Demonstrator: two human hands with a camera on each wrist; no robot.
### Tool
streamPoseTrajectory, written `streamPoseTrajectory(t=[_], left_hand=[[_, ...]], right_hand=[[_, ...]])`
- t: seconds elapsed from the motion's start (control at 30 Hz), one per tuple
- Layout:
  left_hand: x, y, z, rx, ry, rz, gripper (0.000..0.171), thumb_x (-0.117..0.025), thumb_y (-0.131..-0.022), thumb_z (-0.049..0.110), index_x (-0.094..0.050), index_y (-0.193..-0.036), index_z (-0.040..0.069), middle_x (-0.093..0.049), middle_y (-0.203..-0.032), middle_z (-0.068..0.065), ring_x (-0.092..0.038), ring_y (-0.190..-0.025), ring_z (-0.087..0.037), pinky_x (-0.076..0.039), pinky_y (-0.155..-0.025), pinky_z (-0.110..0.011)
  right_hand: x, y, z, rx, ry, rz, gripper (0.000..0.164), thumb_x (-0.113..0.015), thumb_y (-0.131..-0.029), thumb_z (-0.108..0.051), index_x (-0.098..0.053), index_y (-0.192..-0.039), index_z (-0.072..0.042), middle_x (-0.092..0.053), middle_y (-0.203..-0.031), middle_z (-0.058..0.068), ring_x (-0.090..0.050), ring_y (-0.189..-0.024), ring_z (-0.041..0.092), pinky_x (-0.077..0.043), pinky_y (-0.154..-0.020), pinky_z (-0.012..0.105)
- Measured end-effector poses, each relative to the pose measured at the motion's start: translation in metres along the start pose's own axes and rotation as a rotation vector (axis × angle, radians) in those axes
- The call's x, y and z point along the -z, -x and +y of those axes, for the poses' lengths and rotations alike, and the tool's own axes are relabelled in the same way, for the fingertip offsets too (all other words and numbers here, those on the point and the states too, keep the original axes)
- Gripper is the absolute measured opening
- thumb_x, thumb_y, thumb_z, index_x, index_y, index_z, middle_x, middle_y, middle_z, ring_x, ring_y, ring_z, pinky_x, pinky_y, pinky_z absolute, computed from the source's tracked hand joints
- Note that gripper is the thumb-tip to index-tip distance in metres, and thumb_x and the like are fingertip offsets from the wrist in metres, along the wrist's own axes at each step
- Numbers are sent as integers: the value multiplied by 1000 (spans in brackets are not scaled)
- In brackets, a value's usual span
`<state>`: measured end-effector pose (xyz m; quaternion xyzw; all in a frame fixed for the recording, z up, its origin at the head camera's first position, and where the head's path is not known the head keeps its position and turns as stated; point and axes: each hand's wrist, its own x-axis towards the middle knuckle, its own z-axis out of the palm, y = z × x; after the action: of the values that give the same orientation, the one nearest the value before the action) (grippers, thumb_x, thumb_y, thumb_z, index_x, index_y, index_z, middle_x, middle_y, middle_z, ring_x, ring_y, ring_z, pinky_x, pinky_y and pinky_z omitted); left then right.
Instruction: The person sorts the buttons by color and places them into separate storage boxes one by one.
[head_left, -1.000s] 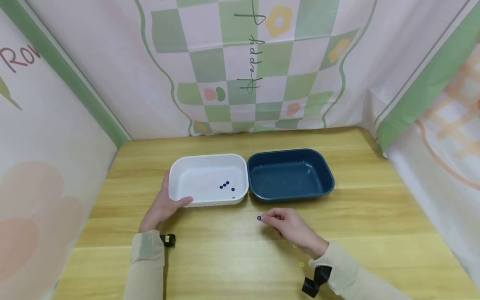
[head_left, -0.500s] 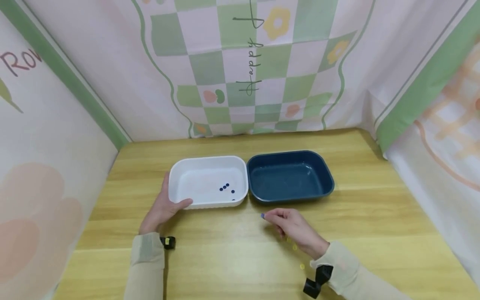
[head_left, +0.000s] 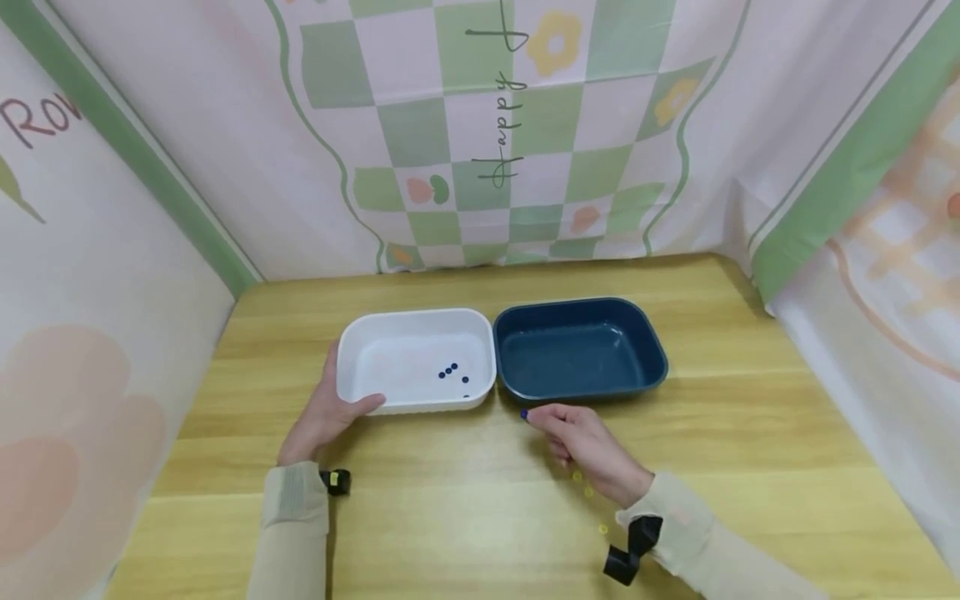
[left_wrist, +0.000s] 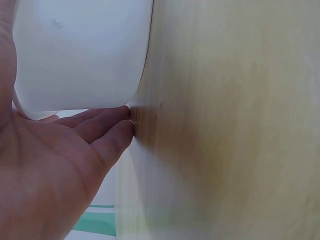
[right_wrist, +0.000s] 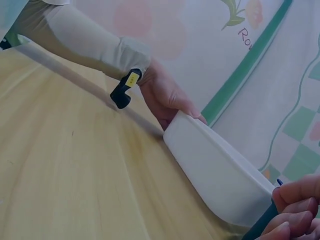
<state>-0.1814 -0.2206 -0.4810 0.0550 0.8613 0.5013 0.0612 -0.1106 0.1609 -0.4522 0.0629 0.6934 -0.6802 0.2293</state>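
My left hand [head_left: 324,417] grips the near left corner of a white plastic basin [head_left: 386,358]. Its thumb lies over the rim, and in the left wrist view the fingers [left_wrist: 107,135] rest along the outer wall. Several small dark blue round pieces [head_left: 448,371] lie inside the basin, toward its right. Between thumb and index finger, my right hand [head_left: 588,446] pinches a similar small blue piece [head_left: 524,414], just in front of the gap between the two basins. In the right wrist view the pinched blue piece [right_wrist: 279,182] shows only as a sliver at the fingertips.
Right beside the white basin stands a dark blue basin [head_left: 577,362] with nothing visible inside. A few small yellow rings [head_left: 603,529] lie on the wooden table [head_left: 450,517] near my right wrist. Patterned curtains [head_left: 480,183] enclose the back and sides.
My right hand has moved slightly away from me, closer to the basins, with the blue piece in its fingertips. More yellow rings show beside it. The left hand keeps its hold.
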Motion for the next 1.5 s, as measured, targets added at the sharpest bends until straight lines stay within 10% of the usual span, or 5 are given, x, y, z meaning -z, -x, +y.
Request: streamPoseTrajectory(t=[0.53,0.9,1.2,1.33,1.5], left_hand=[[-1,0,1,60,28,-2,118,-81,-80,25,9,-156,22,-19,-157,-21,-30,-135,-40,-22,-111,-57],[3,14,40,33,30,-18,109,-78,-82,12,3,-154,6,-22,-152,-29,-33,-131,-46,-26,-108,-59],[-2,1,0,35,29,4,115,-82,-80,24,4,-156,21,-24,-154,-20,-34,-132,-40,-26,-109,-57],[-1,-1,-3,33,26,9,116,-82,-80,27,5,-156,24,-21,-156,-19,-31,-134,-38,-25,-110,-56],[1,2,-1,80,-4,-3,120,-81,-80,33,13,-155,23,-10,-160,-19,-21,-140,-40,-18,-112,-58]], right_hand=[[-35,-35,-42,62,-18,21,41,-59,-97,-33,-62,-120,1,-39,-63,0,-37,-54,13,-33,-49,22],[-60,-51,-60,69,-97,45,33,-59,-98,-28,-62,-116,-1,-36,-62,0,-36,-53,14,-31,-49,23],[-57,-47,-60,83,-123,65,29,-61,-97,-28,-63,-111,-3,-38,-63,0,-37,-53,14,-31,-48,22],[-38,-31,-57,144,106,9,28,-63,-95,-32,-67,-108,-8,-45,-64,2,-42,-55,15,-35,-49,24],[-15,-1,-33,375,922,4,14,-67,-92,-27,-70,-95,-14,-59,-75,-3,-53,-65,14,-46,-56,29]])
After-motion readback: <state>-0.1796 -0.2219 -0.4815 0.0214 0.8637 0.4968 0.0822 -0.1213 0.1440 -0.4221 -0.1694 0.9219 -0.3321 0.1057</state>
